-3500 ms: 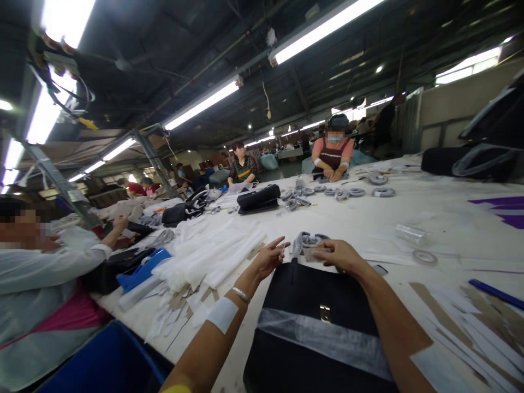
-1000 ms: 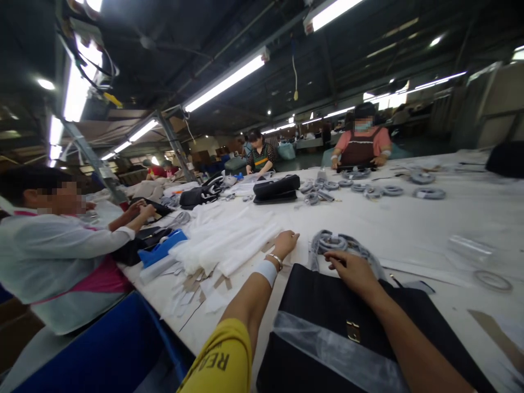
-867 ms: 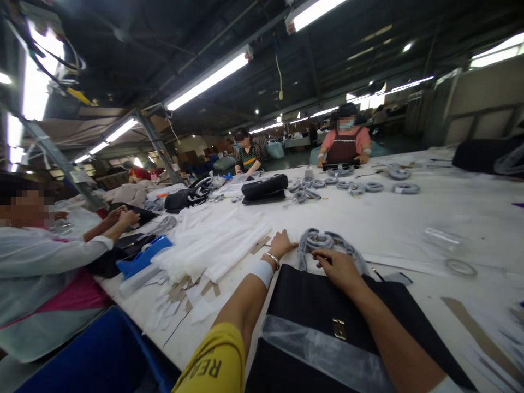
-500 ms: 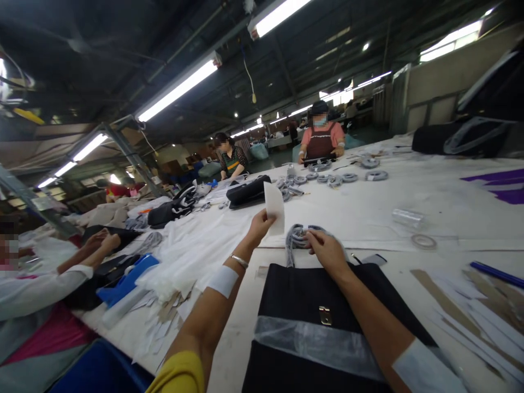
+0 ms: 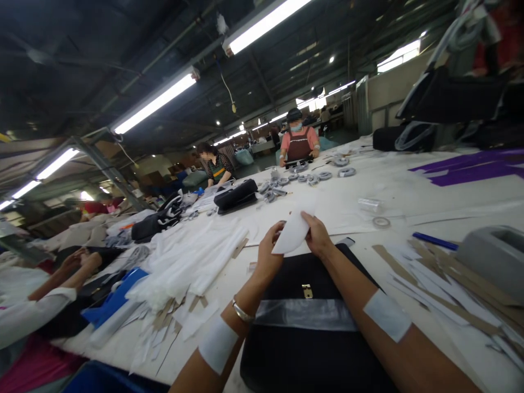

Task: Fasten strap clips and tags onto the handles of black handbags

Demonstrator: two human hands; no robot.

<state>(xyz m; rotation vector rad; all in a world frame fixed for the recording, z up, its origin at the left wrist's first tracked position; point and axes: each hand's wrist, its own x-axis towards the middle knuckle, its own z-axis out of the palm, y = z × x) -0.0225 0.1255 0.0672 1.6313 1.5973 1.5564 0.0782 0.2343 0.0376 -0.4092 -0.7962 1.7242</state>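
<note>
A black handbag [image 5: 298, 349] lies flat before me, with a gold clasp [image 5: 307, 291] and a clear plastic band [image 5: 303, 315] across its front. Above its top edge, my right hand [image 5: 319, 234] pinches a white sheet [image 5: 293, 232], tilted and slightly curved. My left hand [image 5: 271, 251] is closed at the sheet's left edge; what its fingers grip is partly hidden. The sheet and my hands hide the bag's grey-wrapped handle. White patches cover both my forearms, and a bracelet [image 5: 242, 311] circles my left wrist.
White wrapping material [image 5: 184, 256] is heaped left, beside a blue object [image 5: 118, 295] and a co-worker's hands [image 5: 82, 262]. Card strips [image 5: 442, 295], a grey holder [image 5: 495, 262] and a tape roll [image 5: 381, 222] lie right. Ahead are a black bag [image 5: 235, 196], wrapped coils [image 5: 313, 179] and two co-workers.
My right hand has left the grey-wrapped handle and now grips the white sheet. My left hand has come lower and closer to the right hand, bringing the sheet over the handle. The view has shifted right.
</note>
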